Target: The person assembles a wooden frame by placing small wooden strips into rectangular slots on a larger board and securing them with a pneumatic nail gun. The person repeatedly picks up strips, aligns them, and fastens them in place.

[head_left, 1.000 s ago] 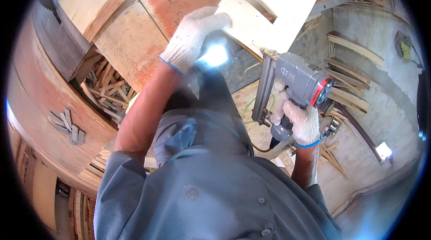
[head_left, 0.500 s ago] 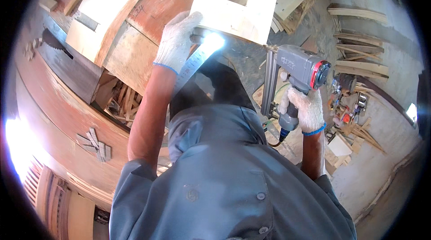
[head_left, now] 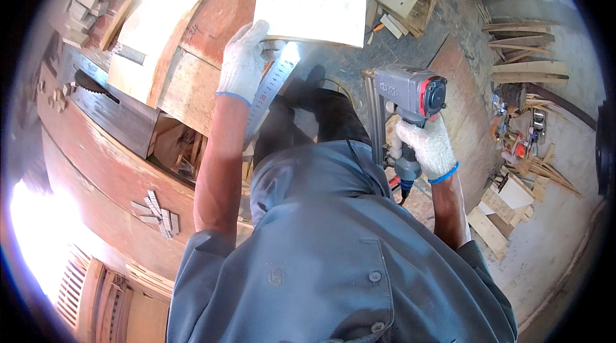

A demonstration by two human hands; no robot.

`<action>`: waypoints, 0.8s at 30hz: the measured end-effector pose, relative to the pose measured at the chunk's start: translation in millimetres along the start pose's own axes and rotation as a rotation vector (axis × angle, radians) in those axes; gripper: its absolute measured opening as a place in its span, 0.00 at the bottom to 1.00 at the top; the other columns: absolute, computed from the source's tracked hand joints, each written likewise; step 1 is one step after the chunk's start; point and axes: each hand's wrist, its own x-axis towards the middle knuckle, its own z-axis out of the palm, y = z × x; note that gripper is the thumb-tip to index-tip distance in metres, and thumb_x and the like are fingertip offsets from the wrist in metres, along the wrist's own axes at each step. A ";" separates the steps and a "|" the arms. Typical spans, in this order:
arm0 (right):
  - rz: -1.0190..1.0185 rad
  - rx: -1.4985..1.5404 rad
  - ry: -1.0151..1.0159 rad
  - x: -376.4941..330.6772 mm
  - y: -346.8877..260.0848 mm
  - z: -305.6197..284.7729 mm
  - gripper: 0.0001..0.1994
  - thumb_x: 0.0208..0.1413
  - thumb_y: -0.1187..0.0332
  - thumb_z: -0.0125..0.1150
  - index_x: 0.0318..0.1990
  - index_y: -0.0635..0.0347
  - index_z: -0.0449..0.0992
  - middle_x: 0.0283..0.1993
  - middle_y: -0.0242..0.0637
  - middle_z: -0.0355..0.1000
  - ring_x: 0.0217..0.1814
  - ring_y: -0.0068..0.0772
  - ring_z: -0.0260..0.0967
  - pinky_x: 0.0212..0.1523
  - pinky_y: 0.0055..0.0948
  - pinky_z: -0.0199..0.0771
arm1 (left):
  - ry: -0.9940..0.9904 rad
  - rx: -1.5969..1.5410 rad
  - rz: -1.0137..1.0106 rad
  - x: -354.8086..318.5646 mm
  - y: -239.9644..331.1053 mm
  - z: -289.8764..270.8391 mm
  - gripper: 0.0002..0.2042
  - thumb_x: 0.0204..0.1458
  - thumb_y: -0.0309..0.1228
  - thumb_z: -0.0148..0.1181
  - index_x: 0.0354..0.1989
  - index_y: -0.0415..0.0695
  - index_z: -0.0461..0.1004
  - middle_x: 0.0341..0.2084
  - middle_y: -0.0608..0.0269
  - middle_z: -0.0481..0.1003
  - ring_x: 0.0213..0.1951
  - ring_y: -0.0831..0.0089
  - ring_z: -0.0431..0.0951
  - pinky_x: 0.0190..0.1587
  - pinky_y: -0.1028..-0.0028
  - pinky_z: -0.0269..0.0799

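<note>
My left hand point(head_left: 244, 60), in a white knit glove, grips a metal ruler point(head_left: 269, 89) that slants down toward my body. The hand rests against the near edge of a pale plywood panel point(head_left: 314, 3) lying on the reddish workbench point(head_left: 224, 9). My right hand point(head_left: 427, 144), also gloved, is closed around the handle of a grey pneumatic nail gun point(head_left: 404, 96) with a red and black cap. The gun hangs upright beside my right hip, apart from the panel, with a hose coupling below its handle.
A long pale board point(head_left: 160, 28) lies on the bench to the left. A circular saw blade point(head_left: 86, 83) sticks out of the bench's dark lower section. Strips of nails point(head_left: 157, 214) rest on the bench edge. Wood offcuts point(head_left: 513, 182) and curved slats point(head_left: 513, 28) litter the floor at right.
The view has swung, so the bench and panel sit higher and farther left. My left hand with the ruler stays at the panel's edge. The nail gun remains held low at my right.
</note>
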 end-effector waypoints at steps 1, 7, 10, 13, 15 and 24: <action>-0.015 -0.003 -0.008 -0.6 1.9 -0.5 0.19 0.59 0.72 0.56 0.58 0.63 0.77 0.23 0.34 0.73 0.23 0.26 0.73 0.28 0.29 0.72 | -0.005 -0.009 0.003 0.7 -0.6 -0.8 0.11 0.69 0.33 0.58 0.47 0.36 0.78 0.38 0.53 0.81 0.34 0.67 0.82 0.35 0.69 0.78; -0.044 0.001 -0.011 -0.8 7.9 -3.9 0.20 0.58 0.73 0.57 0.58 0.64 0.77 0.23 0.34 0.73 0.23 0.26 0.73 0.28 0.29 0.72 | 0.006 -0.002 0.006 -0.6 2.0 3.0 0.11 0.68 0.33 0.59 0.47 0.35 0.77 0.38 0.53 0.81 0.35 0.66 0.82 0.36 0.69 0.78; -0.075 0.054 -0.038 6.7 2.8 -7.9 0.20 0.59 0.72 0.58 0.59 0.64 0.77 0.23 0.33 0.73 0.24 0.27 0.73 0.30 0.30 0.73 | 0.035 0.023 0.021 1.7 0.4 3.1 0.13 0.68 0.33 0.59 0.50 0.34 0.76 0.39 0.53 0.81 0.36 0.66 0.82 0.38 0.69 0.79; -0.157 -0.047 -0.003 15.4 2.7 -9.5 0.19 0.61 0.68 0.60 0.59 0.63 0.77 0.22 0.33 0.73 0.23 0.27 0.71 0.30 0.29 0.71 | 0.055 0.039 0.030 1.3 -2.7 3.2 0.16 0.67 0.33 0.59 0.54 0.31 0.76 0.41 0.53 0.82 0.37 0.68 0.82 0.40 0.70 0.78; -0.144 0.003 -0.006 20.1 -8.3 -6.8 0.19 0.62 0.66 0.61 0.58 0.63 0.77 0.21 0.32 0.72 0.23 0.25 0.70 0.30 0.29 0.70 | 0.080 0.031 0.019 0.4 -0.1 4.1 0.16 0.67 0.33 0.59 0.54 0.31 0.76 0.41 0.53 0.82 0.37 0.68 0.82 0.40 0.70 0.78; -0.161 -0.019 -0.095 49.6 -40.7 -0.6 0.15 0.58 0.72 0.61 0.52 0.66 0.78 0.23 0.34 0.75 0.22 0.26 0.72 0.30 0.30 0.71 | 0.040 -0.004 0.013 1.8 -0.5 1.4 0.12 0.68 0.31 0.59 0.50 0.33 0.76 0.39 0.52 0.81 0.38 0.63 0.83 0.41 0.63 0.81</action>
